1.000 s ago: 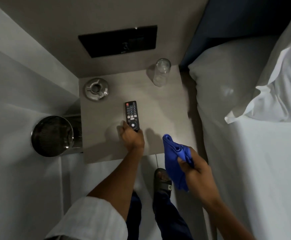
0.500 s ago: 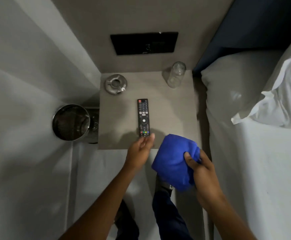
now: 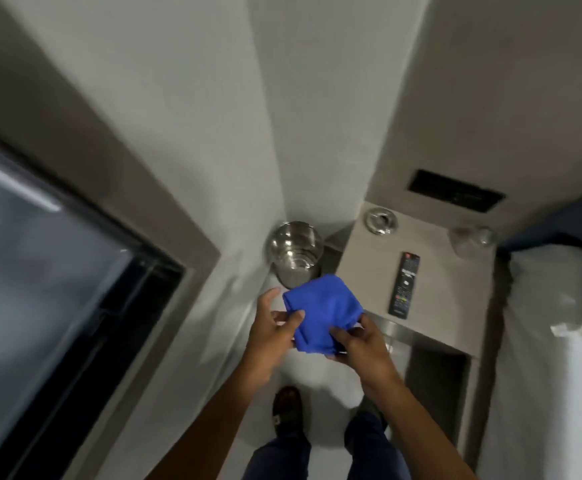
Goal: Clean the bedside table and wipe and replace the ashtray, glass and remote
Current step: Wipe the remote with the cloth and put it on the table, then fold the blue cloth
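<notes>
A bunched blue cloth point(image 3: 322, 311) is held in front of me by both hands, off the table's front left corner. My left hand point(image 3: 272, 329) pinches its left edge and my right hand point(image 3: 360, 344) grips its lower right. On the beige bedside table point(image 3: 365, 271) lie a black remote point(image 3: 403, 285) near the front, a round metal ashtray point(image 3: 380, 221) at the back left, and a blurred clear glass point(image 3: 471, 239) at the back right. Neither hand touches these.
A shiny metal bin point(image 3: 294, 252) stands on the floor left of the table, in the corner. The white bed point(image 3: 559, 341) borders the table on the right. A dark switch panel point(image 3: 455, 190) sits on the wall above. A dark window point(image 3: 47, 271) fills the left.
My left hand left the remote and joined the right on the blue cloth. The view swung left and pulled back, so the table now sits at the right.
</notes>
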Available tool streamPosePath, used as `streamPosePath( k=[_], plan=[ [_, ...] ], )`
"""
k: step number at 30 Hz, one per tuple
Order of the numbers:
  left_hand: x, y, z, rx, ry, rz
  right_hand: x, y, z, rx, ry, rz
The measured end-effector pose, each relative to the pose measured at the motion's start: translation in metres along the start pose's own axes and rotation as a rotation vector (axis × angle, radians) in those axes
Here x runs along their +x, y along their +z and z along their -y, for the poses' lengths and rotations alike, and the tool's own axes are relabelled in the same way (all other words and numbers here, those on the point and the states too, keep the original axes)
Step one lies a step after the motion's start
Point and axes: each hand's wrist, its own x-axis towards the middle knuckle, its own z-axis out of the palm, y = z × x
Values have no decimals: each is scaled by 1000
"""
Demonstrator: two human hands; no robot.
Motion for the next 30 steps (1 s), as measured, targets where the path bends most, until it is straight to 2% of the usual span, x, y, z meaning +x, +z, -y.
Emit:
streamPosePath(
  k=[5, 7, 9, 12, 16, 19, 21, 24, 30],
  plan=[
    [-26, -105, 16, 239, 247, -410, 3, 131, 14, -289, -140, 150],
    [-33, -142, 32, 322, 267, -553, 1, 177, 13, -413, -190, 202],
    [-33, -167, 42, 359, 240, -620, 2, 213, 11, -526, -216, 242],
    [-23, -193, 42, 346, 205, -647, 12, 252, 13, -567, -168, 242],
    [2, -212, 42, 416, 233, -601, 45, 284, 22, -469, -113, 238],
    [14, -218, 59, 763, 206, -581, 57, 295, 22, -462, -31, 243],
    [15, -218, 64, 944, 94, -494, 60, 298, 19, -536, -42, 263],
    [12, -222, 65, 1010, 14, -449, 61, 298, 16, -613, -49, 312],
    [5, -217, 62, 1062, 80, -491, 57, 279, 25, -596, -84, 368]
  ],
)
